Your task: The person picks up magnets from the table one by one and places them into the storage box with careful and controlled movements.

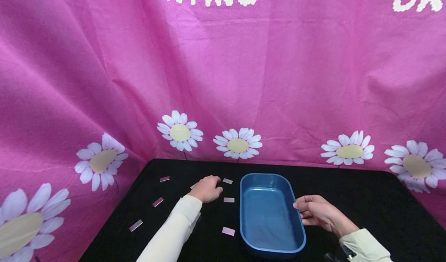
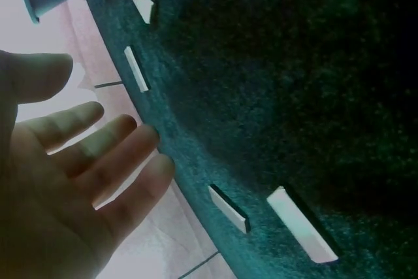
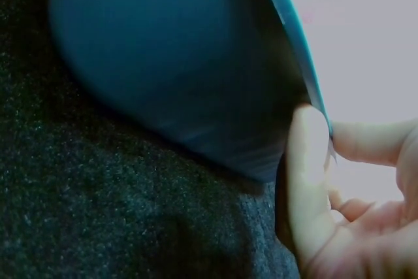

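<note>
A blue rectangular plastic tub (image 1: 273,215) with a raised rim stands on the black-covered table. My right hand (image 1: 318,213) pinches the tub's right rim between thumb and fingers; the right wrist view shows the thumb (image 3: 369,142) on one side of the wall and a finger on the other. My left hand (image 1: 207,189) is over the table left of the tub, palm down, holding nothing, its fingers (image 2: 124,155) loosely extended. Close to its fingertips lies a small pale rectangular piece (image 1: 227,180). Another piece (image 1: 193,186) is mostly hidden behind the hand.
Two more pieces, one pale (image 1: 229,200) and one pink (image 1: 228,231), lie along the tub's left side. Farther left are two reddish pieces (image 1: 158,202) and a pale one (image 1: 136,225). A pink cloth (image 1: 278,80) with daisies hangs behind the table (image 1: 352,184).
</note>
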Demonstrator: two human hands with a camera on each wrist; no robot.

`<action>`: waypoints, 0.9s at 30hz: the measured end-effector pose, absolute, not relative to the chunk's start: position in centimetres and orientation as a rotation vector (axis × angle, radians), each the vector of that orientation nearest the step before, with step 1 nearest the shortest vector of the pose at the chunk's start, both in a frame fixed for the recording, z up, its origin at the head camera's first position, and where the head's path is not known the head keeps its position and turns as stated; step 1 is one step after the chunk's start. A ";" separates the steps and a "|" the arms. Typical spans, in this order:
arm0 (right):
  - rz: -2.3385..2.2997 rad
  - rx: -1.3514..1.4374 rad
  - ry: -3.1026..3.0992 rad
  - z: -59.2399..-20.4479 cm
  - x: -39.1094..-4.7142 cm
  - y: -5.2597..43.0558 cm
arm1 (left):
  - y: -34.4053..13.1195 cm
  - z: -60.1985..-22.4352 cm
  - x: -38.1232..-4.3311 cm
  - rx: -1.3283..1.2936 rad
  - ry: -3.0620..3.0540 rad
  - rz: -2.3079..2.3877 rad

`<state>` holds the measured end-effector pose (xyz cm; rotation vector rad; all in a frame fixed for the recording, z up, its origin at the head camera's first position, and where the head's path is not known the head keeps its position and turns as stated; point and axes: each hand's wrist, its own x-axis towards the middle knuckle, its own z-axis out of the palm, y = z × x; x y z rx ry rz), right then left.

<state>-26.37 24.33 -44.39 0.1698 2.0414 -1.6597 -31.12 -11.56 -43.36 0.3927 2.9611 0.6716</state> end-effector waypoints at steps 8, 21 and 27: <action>-1.654 0.132 2.054 -44.5 -26.4 24.4 | -11.9 -43.7 -31.4 0.424 2.973 0.625; -1.649 0.117 2.040 -44.2 -26.3 24.6 | -11.5 -42.8 -33.1 0.306 3.009 0.549; -1.654 0.071 2.025 -44.3 -26.3 24.5 | -10.9 -42.5 -33.6 0.301 3.030 0.450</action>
